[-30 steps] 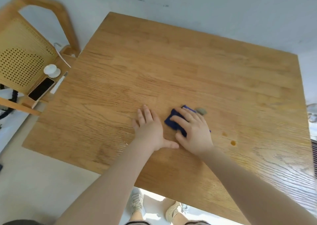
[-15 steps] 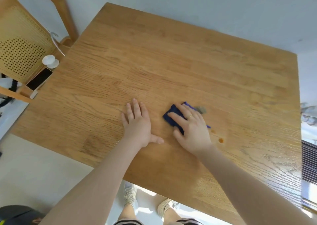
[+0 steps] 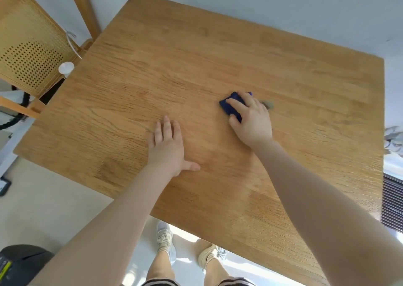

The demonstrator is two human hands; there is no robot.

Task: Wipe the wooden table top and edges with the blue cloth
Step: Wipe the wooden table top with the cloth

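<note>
Two bare hands lie on the wooden tabletop (image 3: 196,52). The left hand (image 3: 168,148) rests palm-down near the middle, fingers straight and close together, thumb stretched out to the side, holding nothing. The right hand (image 3: 250,119) reaches farther across, its forearm long and extended, and presses flat on the blue cloth (image 3: 231,106) — fingers spread over it and lying fairly straight rather than curled round it, thumb alongside its near edge.

Bunched into a small dark-blue wad, the cloth lies on the tabletop right of centre, mostly covered by the fingers; only its left part and a far corner show. A small greyish bit (image 3: 269,104) peeks out just beyond the fingertips; what it is cannot be told.

Compared with half a second ago, the right hand and cloth have slid away from the left hand — they were close beside it and now sit well apart.
</note>
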